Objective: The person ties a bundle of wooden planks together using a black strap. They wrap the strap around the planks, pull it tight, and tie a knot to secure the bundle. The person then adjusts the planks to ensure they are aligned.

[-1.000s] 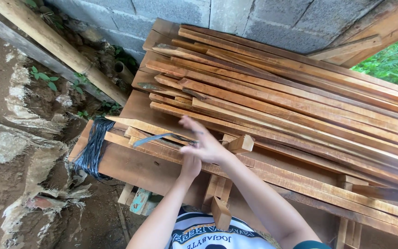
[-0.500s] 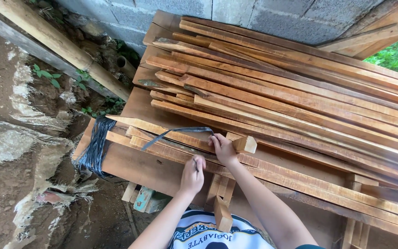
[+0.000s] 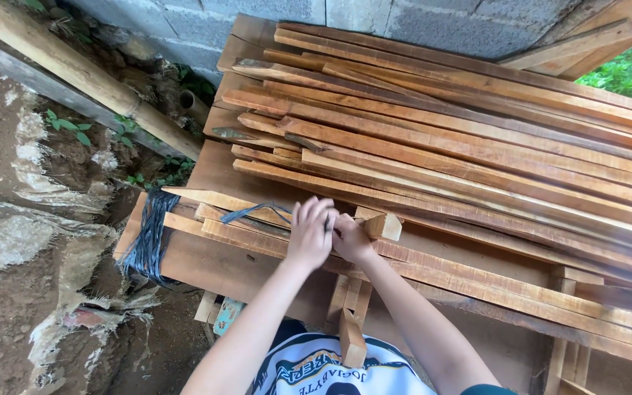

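The left hand (image 3: 310, 232) and right hand (image 3: 350, 238) meet over the near planks, fingers curled around a dark strap (image 3: 254, 213); the grip itself is hidden behind the knuckles (whether each hand pinches it, I cannot tell); the strap trails left across the table (image 3: 213, 263). A small wood block (image 3: 383, 225) sits just beside the right hand; stacked planks (image 3: 477, 139) fill the far side; black binding (image 3: 148, 234) wraps the table's left end.

Thin dark strap (image 3: 257, 213), flat and slightly curled, pinched at one end between left hand (image 3: 310, 234) and right hand (image 3: 350, 240). Trails leftward from the grip across pale wooden slats (image 3: 235, 219) (free end lifted a little), touching the slat edge.
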